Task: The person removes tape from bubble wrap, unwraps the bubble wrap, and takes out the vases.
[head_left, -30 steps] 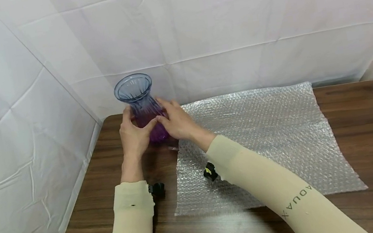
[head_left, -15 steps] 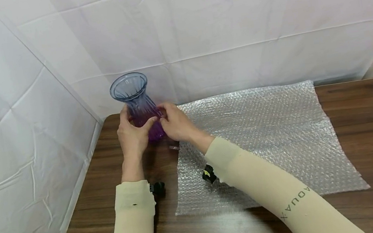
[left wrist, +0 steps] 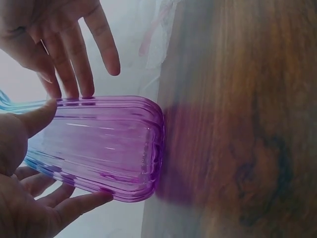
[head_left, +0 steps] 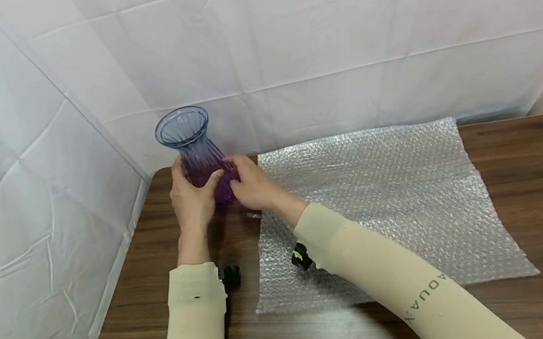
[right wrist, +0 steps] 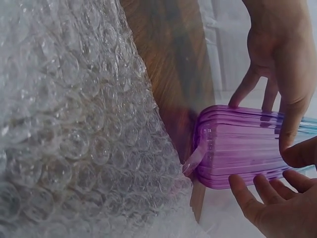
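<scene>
A ribbed glass vase (head_left: 196, 151), blue at its flared rim and purple at the base, stands at the far left of the table, base right at the tabletop. My left hand (head_left: 192, 198) grips its left side, thumb across the front, as the left wrist view shows up close around the purple body (left wrist: 104, 144). From the other side my right hand (head_left: 255, 186) holds the vase, fingertips along its right side and thumb toward the front. In the right wrist view both the left hand (right wrist: 282, 54) and the right hand (right wrist: 282, 208) are on the glass.
A sheet of bubble wrap (head_left: 374, 195) lies flat over the middle of the wooden table (head_left: 539, 184). Near its left edge is a small clear strip (head_left: 254, 215). White cloth walls (head_left: 309, 31) rise behind and at the left.
The vase has shifted slightly left, its rim leaning further left, with both hands on it. My right hand has followed it left. The bubble wrap lies about as before.
</scene>
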The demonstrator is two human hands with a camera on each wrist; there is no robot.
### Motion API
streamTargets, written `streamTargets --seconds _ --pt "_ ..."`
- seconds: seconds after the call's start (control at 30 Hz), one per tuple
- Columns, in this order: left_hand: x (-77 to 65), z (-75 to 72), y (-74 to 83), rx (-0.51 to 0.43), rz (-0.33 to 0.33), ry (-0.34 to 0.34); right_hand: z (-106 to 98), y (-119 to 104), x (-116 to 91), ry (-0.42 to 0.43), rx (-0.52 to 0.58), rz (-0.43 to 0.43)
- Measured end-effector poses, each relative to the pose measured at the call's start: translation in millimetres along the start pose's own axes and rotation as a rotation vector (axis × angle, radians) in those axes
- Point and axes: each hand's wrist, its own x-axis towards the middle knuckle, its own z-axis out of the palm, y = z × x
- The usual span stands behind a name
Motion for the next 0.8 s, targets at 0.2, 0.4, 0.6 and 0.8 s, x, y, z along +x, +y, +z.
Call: streamTargets --seconds 0.2,0.4,0.6,0.8 --pt "1.9 1.7 -1.9 -0.006 0.005 -0.003 2.1 1.8 0.7 -0.013 -0.024 -0.013" --pt "3.1 2.5 -3.3 0.014 0.007 -0.013 2.3 2.7 1.0 -0.043 -0.054 -0.024" --pt "4.6 4.4 -5.0 0.034 0.024 -0.015 1.7 3.4 0.4 -0.079 -0.051 -0.024" --pt "5.1 4.8 -4.2 0.037 0.041 -0.04 -2.3 3.9 -0.2 -0.101 -0.018 -0.027"
